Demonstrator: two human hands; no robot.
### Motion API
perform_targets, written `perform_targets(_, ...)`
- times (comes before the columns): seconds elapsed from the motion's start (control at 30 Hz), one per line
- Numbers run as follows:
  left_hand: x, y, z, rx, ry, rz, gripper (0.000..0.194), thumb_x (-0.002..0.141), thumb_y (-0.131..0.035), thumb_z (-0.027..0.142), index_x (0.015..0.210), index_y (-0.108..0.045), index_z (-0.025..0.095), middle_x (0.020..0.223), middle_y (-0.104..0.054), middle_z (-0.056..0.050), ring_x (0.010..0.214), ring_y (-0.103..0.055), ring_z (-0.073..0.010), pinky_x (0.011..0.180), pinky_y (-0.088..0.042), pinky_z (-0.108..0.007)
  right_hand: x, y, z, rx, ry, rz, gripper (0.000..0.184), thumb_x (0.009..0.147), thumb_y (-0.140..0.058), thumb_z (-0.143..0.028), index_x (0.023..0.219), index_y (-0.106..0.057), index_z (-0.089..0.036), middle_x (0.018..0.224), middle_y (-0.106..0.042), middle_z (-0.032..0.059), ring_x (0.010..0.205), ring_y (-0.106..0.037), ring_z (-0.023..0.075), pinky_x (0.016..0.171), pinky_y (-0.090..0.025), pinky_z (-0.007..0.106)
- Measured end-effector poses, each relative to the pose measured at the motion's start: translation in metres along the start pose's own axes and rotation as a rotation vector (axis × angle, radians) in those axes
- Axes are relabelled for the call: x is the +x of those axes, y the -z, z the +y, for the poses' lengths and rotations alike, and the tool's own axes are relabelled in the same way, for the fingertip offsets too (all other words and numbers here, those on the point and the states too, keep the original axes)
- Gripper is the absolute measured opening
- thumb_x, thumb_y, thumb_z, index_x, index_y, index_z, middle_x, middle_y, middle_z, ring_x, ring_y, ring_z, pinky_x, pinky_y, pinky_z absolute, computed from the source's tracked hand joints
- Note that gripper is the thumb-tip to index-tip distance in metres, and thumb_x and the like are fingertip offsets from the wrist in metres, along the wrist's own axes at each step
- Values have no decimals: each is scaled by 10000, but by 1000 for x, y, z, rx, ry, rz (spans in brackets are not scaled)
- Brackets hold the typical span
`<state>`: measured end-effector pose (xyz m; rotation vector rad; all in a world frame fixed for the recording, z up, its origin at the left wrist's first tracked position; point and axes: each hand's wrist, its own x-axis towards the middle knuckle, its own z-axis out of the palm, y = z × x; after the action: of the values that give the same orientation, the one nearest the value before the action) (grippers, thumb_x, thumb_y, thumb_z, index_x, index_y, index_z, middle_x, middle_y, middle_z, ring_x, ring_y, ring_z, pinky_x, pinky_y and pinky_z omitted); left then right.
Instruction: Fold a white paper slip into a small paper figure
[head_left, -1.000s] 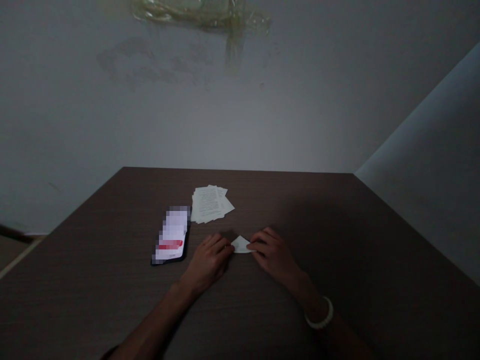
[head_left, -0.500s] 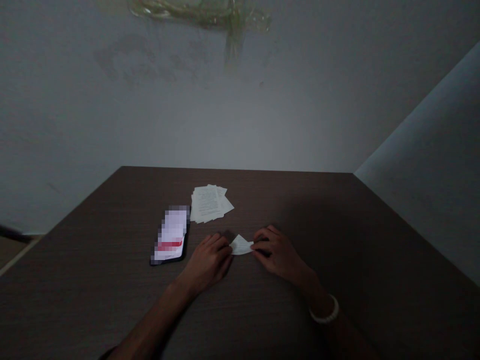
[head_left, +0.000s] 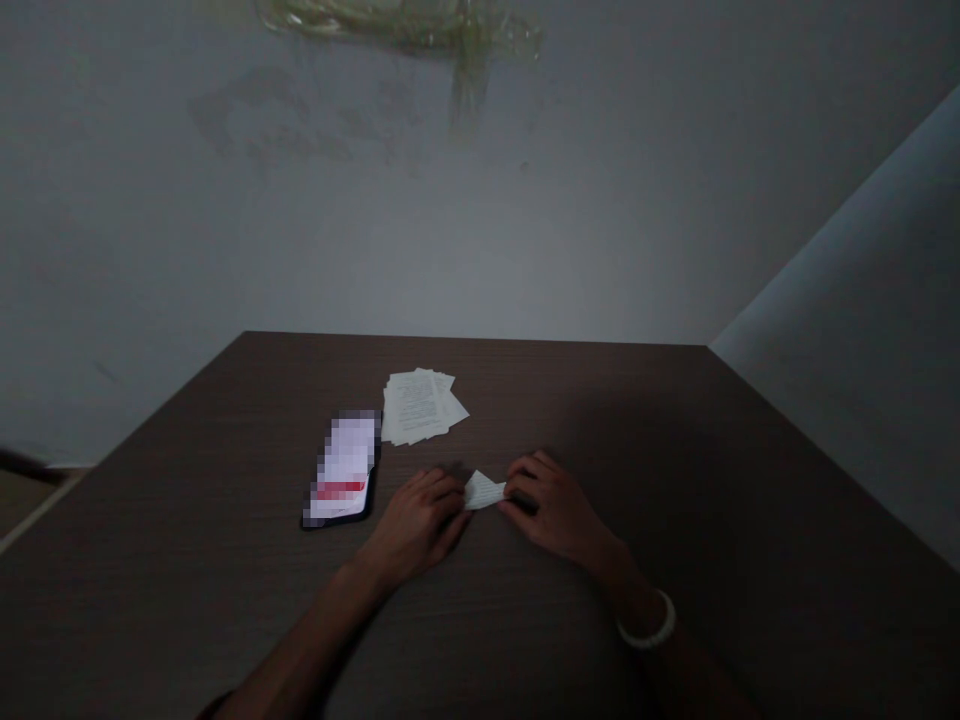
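A small folded piece of white paper [head_left: 484, 491] lies on the dark wood-grain table, pinched at its ends by both hands. My left hand [head_left: 418, 525] grips its left end, with the fingers curled over it. My right hand [head_left: 551, 505] holds the right end between its fingertips. A white beaded bracelet [head_left: 648, 622] circles my right wrist.
A loose stack of printed sheets [head_left: 420, 407] lies beyond my hands, and a phone with a pixelated screen [head_left: 342, 470] lies to their left. The brown table [head_left: 225, 560] ends at a grey wall [head_left: 465, 230] with a stain near the top.
The folded paper has shifted slightly between my hands and looks a little narrower. My right wrist and bracelet have moved slightly to the right.
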<state>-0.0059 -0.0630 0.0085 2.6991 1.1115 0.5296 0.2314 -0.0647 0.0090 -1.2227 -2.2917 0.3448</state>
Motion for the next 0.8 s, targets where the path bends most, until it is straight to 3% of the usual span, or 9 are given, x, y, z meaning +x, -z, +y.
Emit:
perform_targets(0.37,4,-2,4,-108,44,63,248,960,-491,259,818,-675,169,833,-650,-60,830,-576,-219,755,-454,-369,1,-3,-1,17,-18,10,49,882,-642,-228,855,-645,-188,985,-623,52,947,-543,202,846,-461,353)
perform_targets(0.8,9,-7,4,-182,180,109,107,891,-580,193,831,-667,178,857,-679,-50,850,-605,-227,781,-454,-384,4,-11,-4,-21,-109,64,71,861,-659,-231,812,-622,-196,972,-608,56,948,-537,215,841,-461,367)
